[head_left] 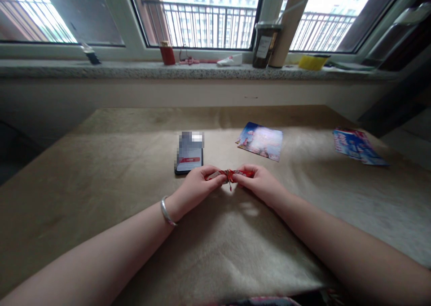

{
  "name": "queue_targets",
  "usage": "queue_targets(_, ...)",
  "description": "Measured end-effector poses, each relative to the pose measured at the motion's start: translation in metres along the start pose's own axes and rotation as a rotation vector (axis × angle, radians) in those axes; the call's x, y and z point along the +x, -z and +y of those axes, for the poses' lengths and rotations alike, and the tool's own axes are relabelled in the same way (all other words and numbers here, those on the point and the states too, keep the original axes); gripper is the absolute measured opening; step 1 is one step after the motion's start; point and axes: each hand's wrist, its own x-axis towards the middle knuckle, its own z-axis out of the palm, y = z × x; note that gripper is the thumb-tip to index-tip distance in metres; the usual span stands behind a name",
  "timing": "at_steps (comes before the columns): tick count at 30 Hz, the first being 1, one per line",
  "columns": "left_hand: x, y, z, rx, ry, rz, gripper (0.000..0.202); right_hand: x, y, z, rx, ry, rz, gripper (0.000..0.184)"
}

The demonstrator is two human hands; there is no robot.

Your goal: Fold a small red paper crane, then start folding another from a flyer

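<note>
A narrow red strip (229,175) with pale printing, perhaps a folded wrapper, is stretched level between my two hands above the table. At its middle it is bunched and wound with a thin cord, whose short end hangs down. My left hand (202,181) pinches the left half between thumb and fingers; a silver bangle (165,210) circles that wrist. Gripping the right half in the same way is my right hand (258,179). The fingers cover much of both ends. Just behind my left hand lies a phone (188,155), its lit screen partly blurred out.
Beyond my right hand lies a blue and pink printed sheet (261,140) on the brown table (101,184). Several blue and red printed packets (358,146) lie at the far right. The stone windowsill (208,72) carries a red cylinder (167,53), a dark lidded cup (266,45) and a yellow roll (313,62).
</note>
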Motion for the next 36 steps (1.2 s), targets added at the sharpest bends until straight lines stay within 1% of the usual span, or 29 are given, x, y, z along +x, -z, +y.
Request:
queue_targets(6,0.0,0.001,-0.001,-0.144,0.033,-0.002,0.031,0.001,0.001,0.003,0.07,0.023,-0.026,0.031)
queue_targets(10,0.001,0.003,-0.003,-0.24,0.043,-0.032,0.03,0.001,0.002,0.008,0.15,0.028,-0.065,0.031)
queue_targets(13,0.001,0.004,-0.005,-0.322,0.06,-0.051,0.028,0.001,0.003,0.01,0.222,0.033,-0.101,0.028)
queue_targets(21,0.002,0.003,-0.011,-0.465,0.134,-0.066,0.028,0.001,0.003,0.012,0.379,-0.058,-0.111,0.028)
queue_targets(28,0.003,0.002,-0.018,-0.586,0.119,-0.085,0.024,0.004,-0.001,0.01,0.554,-0.114,-0.123,0.026)
queue_targets(32,0.004,0.001,-0.016,-0.675,0.144,-0.085,0.023,0.003,-0.002,0.006,0.601,-0.142,-0.122,0.023)
queue_targets(36,0.004,0.0,-0.011,-0.806,0.18,-0.091,0.025,0.003,-0.001,0.008,0.635,-0.137,-0.144,0.021)
